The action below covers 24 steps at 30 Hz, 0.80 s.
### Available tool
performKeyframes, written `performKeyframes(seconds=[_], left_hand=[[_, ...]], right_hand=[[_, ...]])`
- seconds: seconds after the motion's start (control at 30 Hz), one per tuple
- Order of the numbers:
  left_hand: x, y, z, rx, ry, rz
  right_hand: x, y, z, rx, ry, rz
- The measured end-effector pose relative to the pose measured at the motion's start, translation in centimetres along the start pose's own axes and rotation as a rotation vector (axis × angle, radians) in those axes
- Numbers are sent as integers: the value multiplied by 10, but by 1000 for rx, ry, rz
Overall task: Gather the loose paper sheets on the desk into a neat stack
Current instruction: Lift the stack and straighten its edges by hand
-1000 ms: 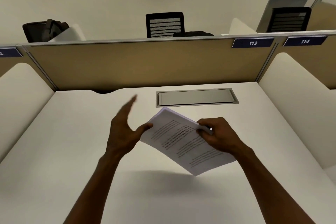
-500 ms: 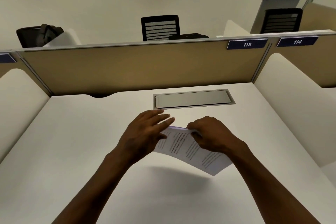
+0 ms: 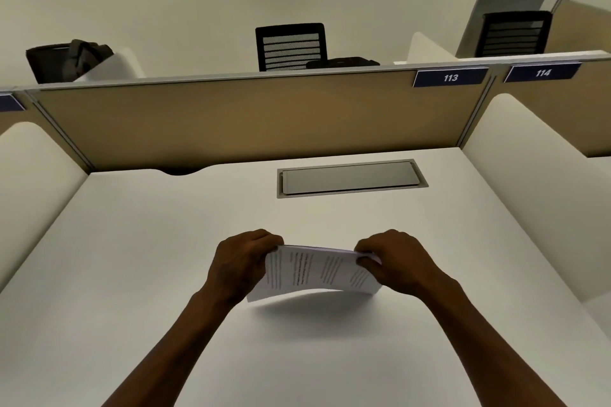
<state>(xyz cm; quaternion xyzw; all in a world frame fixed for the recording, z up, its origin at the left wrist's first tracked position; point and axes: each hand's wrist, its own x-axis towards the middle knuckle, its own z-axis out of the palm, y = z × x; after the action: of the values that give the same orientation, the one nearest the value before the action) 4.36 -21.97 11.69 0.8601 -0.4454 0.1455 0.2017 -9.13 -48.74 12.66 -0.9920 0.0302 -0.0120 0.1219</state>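
Paper sheets (image 3: 317, 271) held above the desk (image 3: 132, 241) at 6 o'clock of the cable hatch (image 3: 352, 178). Left hand (image 3: 243, 266) and right hand (image 3: 395, 263) each grip a side edge. Step judged: squaring (no loose sheets visible). Next: tap edges flush, lay flat.

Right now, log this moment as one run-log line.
left hand: shut on paper stack | right hand: shut on paper stack | paper stack: held above desk, sagging | loose sheets: none visible

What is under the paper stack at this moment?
Under the paper stack, held by the left hand and right hand, only its shadow shows on the desk; the underside is hidden.
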Motion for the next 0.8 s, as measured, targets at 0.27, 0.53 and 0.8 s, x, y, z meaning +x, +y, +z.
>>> performKeyframes(seconds=[0.27, 0.53, 0.8], left_hand=[[0, -7, 12, -28, -37, -46], [5, -10, 23, -45, -121, -53], [4, -10, 25, 1, -163, -21]], right_hand=[[-5, -3, 4, -71, 129, -26], [-1, 2, 13, -101, 68, 7], [0, 7, 15, -133, 6, 18]])
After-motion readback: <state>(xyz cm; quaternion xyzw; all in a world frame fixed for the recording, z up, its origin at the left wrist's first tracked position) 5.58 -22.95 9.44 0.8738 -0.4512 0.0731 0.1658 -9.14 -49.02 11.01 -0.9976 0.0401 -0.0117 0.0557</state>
